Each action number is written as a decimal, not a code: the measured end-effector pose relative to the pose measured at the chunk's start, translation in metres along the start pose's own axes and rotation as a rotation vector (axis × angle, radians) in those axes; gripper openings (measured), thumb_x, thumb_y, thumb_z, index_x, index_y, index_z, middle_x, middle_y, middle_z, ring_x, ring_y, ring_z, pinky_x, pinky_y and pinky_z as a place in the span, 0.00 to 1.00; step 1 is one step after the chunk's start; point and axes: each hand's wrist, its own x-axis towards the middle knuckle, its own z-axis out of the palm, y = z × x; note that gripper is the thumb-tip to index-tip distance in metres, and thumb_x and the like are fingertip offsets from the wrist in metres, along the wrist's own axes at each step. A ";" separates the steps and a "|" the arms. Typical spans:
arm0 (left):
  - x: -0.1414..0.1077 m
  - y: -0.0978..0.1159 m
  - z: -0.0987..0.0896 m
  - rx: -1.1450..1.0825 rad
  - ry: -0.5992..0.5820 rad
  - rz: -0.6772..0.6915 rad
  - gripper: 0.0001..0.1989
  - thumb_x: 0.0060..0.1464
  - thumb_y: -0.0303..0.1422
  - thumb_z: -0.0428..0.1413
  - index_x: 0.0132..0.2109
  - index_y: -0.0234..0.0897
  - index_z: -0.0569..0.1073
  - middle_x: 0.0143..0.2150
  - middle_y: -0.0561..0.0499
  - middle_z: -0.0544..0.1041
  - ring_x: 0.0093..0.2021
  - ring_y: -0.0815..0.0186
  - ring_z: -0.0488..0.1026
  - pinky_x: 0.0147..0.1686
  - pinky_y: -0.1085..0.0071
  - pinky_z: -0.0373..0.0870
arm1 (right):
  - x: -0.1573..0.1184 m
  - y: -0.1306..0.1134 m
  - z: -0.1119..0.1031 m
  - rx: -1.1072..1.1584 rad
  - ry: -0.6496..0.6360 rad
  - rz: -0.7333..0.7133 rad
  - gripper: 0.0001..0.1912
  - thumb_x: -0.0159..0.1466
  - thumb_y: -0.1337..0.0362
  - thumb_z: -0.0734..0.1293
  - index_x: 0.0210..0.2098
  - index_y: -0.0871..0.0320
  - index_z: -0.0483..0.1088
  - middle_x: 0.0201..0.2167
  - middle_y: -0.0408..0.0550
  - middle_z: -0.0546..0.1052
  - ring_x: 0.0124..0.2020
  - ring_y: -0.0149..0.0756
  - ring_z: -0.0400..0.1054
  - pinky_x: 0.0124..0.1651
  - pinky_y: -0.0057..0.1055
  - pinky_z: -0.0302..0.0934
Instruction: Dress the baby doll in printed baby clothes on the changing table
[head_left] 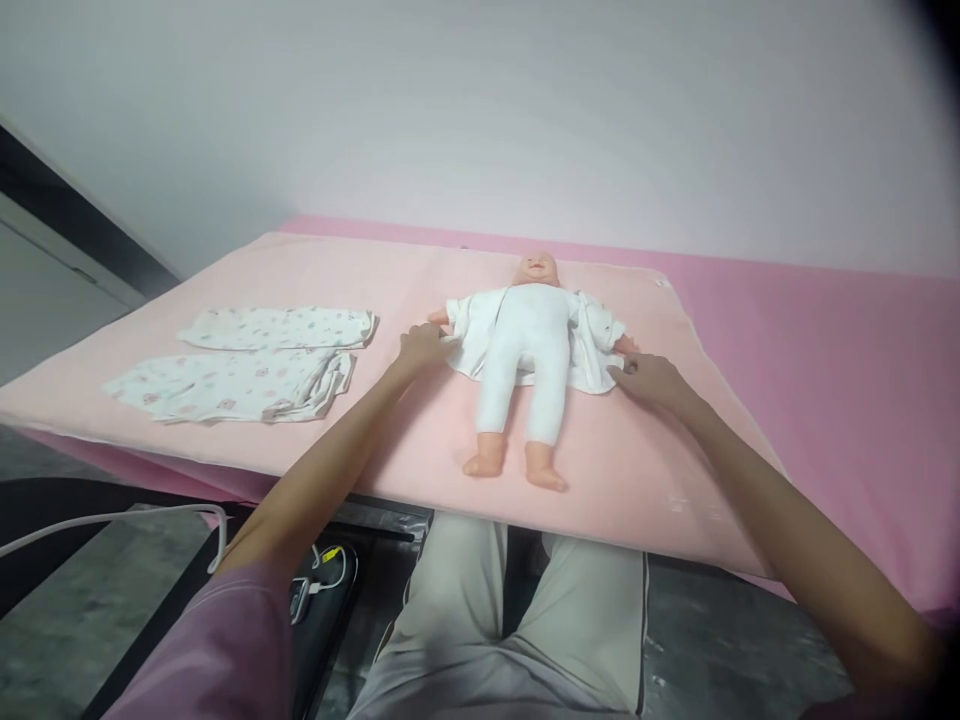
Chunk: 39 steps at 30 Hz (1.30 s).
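Note:
A baby doll [525, 340] lies on its back on the pink mat, head toward the wall and bare feet toward me. Its body and legs are white. A white baby shirt [592, 375] is on its arms and spread open beneath it. My left hand [426, 348] pinches the shirt's edge at the left, beside the doll's hand. On the right, my right hand [649, 380] is closed on the opposite lower edge, just under the doll's other hand. Both edges are drawn outward, away from the doll's legs.
Folded printed baby clothes [232, 385] lie on the left of the pink mat [585, 510], with another folded printed piece [277, 328] behind them. A white cable [150, 515] runs below the table's left front edge. A pale wall [525, 120] stands behind.

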 end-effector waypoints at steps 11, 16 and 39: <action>0.003 0.134 0.024 -0.112 -0.097 0.358 0.05 0.64 0.35 0.56 0.45 0.43 0.68 0.54 0.45 0.82 0.57 0.52 0.76 0.59 0.54 0.74 | -0.009 -0.127 -0.015 0.089 0.292 -0.756 0.08 0.74 0.58 0.63 0.38 0.52 0.63 0.41 0.51 0.74 0.44 0.47 0.68 0.52 0.43 0.63; -0.036 0.102 0.019 -0.054 -0.101 0.549 0.16 0.65 0.35 0.58 0.58 0.42 0.71 0.64 0.39 0.77 0.63 0.47 0.72 0.65 0.46 0.69 | -0.027 -0.101 0.023 0.137 0.200 -0.844 0.12 0.75 0.52 0.70 0.50 0.52 0.70 0.49 0.54 0.77 0.50 0.52 0.70 0.55 0.48 0.65; 0.001 0.021 -0.008 -0.001 0.100 0.143 0.21 0.66 0.42 0.59 0.60 0.39 0.71 0.60 0.37 0.77 0.58 0.47 0.73 0.57 0.50 0.72 | 0.024 -0.013 0.014 0.050 0.475 -0.451 0.20 0.68 0.52 0.71 0.55 0.55 0.72 0.53 0.60 0.78 0.55 0.60 0.70 0.56 0.52 0.65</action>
